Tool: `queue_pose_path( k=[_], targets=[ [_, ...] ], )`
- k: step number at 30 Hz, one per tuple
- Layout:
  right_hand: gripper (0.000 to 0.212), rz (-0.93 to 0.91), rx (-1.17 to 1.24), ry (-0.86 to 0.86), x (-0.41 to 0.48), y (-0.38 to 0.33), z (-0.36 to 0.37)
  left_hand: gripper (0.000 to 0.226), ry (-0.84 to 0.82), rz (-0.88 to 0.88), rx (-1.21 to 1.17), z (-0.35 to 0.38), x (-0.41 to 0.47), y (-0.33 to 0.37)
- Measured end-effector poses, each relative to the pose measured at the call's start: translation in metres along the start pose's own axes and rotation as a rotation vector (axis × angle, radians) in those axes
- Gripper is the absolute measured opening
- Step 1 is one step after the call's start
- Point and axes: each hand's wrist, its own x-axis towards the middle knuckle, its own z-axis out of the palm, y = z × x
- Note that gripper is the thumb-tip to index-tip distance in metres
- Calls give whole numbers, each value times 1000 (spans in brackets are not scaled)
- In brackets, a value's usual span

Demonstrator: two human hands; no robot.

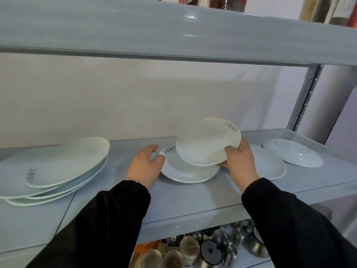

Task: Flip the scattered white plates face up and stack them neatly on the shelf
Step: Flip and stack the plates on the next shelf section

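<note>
White plate (pixel 207 141), face up and tilted, held clear of the shelf (pixel 173 202) by the right hand (pixel 239 163): thumb over the near rim, fingers curled beneath, printed characters on the far edge. Directly under it, a lower plate (pixel 185 173), also face up, flat on the shelf, with the left hand (pixel 146 165) beside it, thumb tip touching the left rim, fingers loose and gripping nothing. Judged as the stacking step, with no flip left to do on this plate. Next: level the held plate, centre it over the lower plate and set it down rim to rim, easing the right fingers out from below just before contact; left thumb well placed against any sliding. Just to the right of the pair, another plate (pixel 270 165), facing hard to tell, and beyond it a face-down plate (pixel 301 156), foot ring up, probably due for turning. Well apart on the left, a slumped stack of larger plates (pixel 63 169), rims askew. Overhead, the upper shelf (pixel 173 35), high above the hands, with ample room for lifting and turning. Back wall (pixel 96 97) behind the plates, a perforated upright post (pixel 301 105) at the right rear corner, and bare shelf between the plates and the front lip. Below, jars and steel pots (pixel 202 248), out of the way.
</note>
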Motion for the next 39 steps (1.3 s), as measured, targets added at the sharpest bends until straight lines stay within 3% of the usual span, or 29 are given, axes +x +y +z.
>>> queue_pose_path(
  k=[5,10,20,29,34,39],
  targets=[
    [61,11,-207,8,-1,23,-5,48,-3,10,39,-1,0,-1],
    [49,-191,-422,-106,-6,26,-7,40,-3,36,105,-4,1,-1],
    [40,-256,-639,-53,9,40,-14,41,-33,144,371,-35,-1,-12],
    [35,-250,-636,32,4,35,-14,38,-3,142,306,-34,-1,-15],
    [52,-199,-788,-26,8,37,-24,37,-9,154,277,-33,0,-15],
    [50,-219,-954,-62,11,35,-49,37,-20,146,262,-33,3,-18]
  ],
)
